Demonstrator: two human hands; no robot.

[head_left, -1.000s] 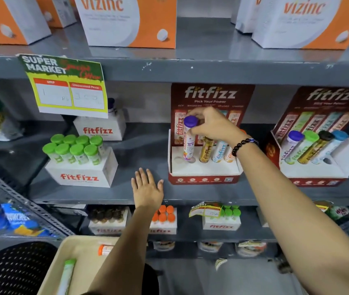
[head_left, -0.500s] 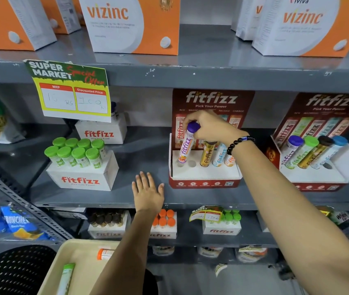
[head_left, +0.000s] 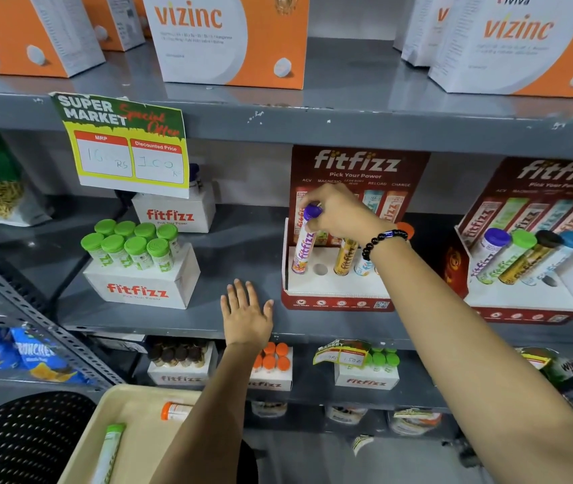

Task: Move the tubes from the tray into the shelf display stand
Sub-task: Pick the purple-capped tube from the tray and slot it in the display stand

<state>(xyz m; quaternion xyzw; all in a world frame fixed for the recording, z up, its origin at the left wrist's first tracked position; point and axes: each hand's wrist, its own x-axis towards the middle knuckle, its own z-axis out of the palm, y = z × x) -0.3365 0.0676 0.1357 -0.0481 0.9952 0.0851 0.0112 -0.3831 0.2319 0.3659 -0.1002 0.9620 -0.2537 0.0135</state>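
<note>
The right hand [head_left: 339, 213] grips the purple cap of a white-and-pink purple-capped tube [head_left: 304, 244], which stands tilted in the leftmost hole of the red cardboard display stand [head_left: 334, 295] on the grey metal shelf [head_left: 243, 246]. The left hand [head_left: 246, 316] lies flat and open, empty, at the shelf's front edge. Below, the beige plastic tray [head_left: 131, 413] holds a green-capped tube [head_left: 109, 452] and an orange-capped tube [head_left: 175, 411].

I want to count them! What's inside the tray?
In the tray: a green-capped tube and an orange-capped tube. The left arm covers part of the tray, hiding whatever's underneath.
</note>
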